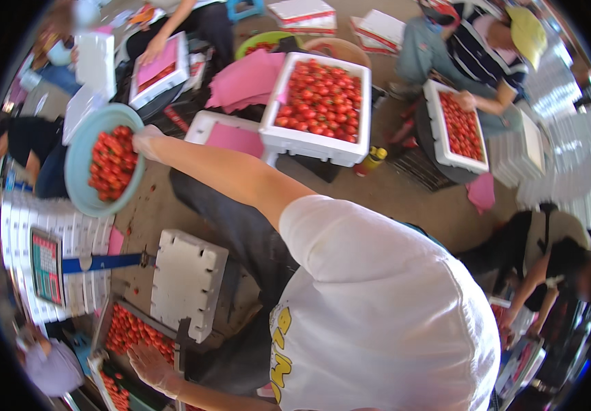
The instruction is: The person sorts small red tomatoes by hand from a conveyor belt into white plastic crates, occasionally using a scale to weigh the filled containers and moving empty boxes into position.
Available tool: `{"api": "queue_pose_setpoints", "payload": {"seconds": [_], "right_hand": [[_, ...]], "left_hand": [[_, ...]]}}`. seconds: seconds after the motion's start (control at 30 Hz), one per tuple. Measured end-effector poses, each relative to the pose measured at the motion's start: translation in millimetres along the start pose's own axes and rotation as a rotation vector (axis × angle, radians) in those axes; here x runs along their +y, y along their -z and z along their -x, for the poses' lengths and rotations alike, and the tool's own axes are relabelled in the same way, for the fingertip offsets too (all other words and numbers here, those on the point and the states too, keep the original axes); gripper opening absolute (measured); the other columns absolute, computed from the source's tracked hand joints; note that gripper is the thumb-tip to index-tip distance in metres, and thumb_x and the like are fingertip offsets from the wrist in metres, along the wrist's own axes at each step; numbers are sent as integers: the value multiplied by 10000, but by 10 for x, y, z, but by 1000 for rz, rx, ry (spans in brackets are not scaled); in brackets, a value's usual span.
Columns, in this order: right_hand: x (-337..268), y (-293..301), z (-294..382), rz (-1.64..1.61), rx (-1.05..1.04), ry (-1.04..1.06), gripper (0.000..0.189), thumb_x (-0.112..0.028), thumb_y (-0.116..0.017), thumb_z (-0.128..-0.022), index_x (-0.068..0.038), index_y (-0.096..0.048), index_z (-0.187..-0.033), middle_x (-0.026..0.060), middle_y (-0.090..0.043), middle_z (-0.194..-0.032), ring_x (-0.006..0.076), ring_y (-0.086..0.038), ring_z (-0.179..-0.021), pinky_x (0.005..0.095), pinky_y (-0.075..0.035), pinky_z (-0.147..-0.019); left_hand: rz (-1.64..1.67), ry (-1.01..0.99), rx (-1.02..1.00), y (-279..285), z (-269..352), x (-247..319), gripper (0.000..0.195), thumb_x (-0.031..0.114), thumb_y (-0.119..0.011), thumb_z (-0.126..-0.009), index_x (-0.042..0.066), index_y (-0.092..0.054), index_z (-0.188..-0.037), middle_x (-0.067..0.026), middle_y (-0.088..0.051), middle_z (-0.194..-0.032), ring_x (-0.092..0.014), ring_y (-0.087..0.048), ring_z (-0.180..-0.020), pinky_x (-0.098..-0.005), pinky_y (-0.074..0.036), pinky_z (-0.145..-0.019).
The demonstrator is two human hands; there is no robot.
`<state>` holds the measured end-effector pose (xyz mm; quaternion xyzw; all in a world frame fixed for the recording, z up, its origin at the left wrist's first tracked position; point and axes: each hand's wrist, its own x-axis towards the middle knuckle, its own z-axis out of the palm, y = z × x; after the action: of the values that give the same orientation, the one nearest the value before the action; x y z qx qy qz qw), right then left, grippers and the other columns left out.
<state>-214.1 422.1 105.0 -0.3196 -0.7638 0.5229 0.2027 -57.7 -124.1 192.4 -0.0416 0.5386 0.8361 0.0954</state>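
My right hand point(147, 144), in a clear plastic glove, grips the near rim of a light blue plastic basin point(75, 167). The basin is tilted, and red cherry tomatoes point(113, 163) lie in it. Lower down, my left hand point(152, 366), also gloved, is spread with fingers apart over small red tomatoes point(133, 329) in a grey-rimmed crate; it holds nothing that I can see. Between my hands lies a white foam box point(186, 285), its notched edges showing. A digital scale display point(47, 267) on a blue post stands beyond it.
A foam box point(316, 146) full of tomatoes stands to my right, beside pink paper sheets point(244, 79). Several co-workers sit or bend around me, one handling a tomato box point(462, 128). White foam boxes point(59, 226) are stacked ahead. Loose tomatoes dot the floor.
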Motion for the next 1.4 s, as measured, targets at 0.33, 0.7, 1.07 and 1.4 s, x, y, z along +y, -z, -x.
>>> {"api": "queue_pose_setpoints", "payload": {"seconds": [0.33,0.7,1.07,1.4], "right_hand": [[418,2916,223,931,311,492,113,-190,-705,-688,-145,-710,-791,51,-675,-817,208,-665,-797,330,-539,-614],[850,4638,2259,639,569,-243,341,-149,-760,-705,-60,-652,-1016,172,-649,-986,312,-632,-933,358,-503,-832],[1310,5373,2742,1416,25,-543,298,-215,-687,-755,-110,-685,-1034,32,-681,-950,197,-658,-878,324,-529,-669],[1205,5605,2725,1506,-101,-667,378,-304,-715,-737,-93,-688,-1049,32,-687,-1009,189,-655,-943,315,-527,-756]], "left_hand": [[-305,21,-377,25,-910,-528,482,340,-443,-944,47,-442,-1327,-159,-481,-1309,-273,-491,-1172,-395,-391,-963],[-752,90,23,-115,-549,-562,584,409,-486,-890,31,-422,-1331,-183,-452,-1342,-331,-448,-1230,-447,-338,-1009],[-731,25,13,460,-975,-810,670,452,-526,-867,48,-346,-1371,-169,-473,-1322,-326,-436,-1225,-484,-278,-1008],[-804,-127,-48,475,-706,-672,554,423,-541,-879,29,-471,-1262,-137,-549,-1171,-260,-497,-1112,-411,-326,-957]]}}
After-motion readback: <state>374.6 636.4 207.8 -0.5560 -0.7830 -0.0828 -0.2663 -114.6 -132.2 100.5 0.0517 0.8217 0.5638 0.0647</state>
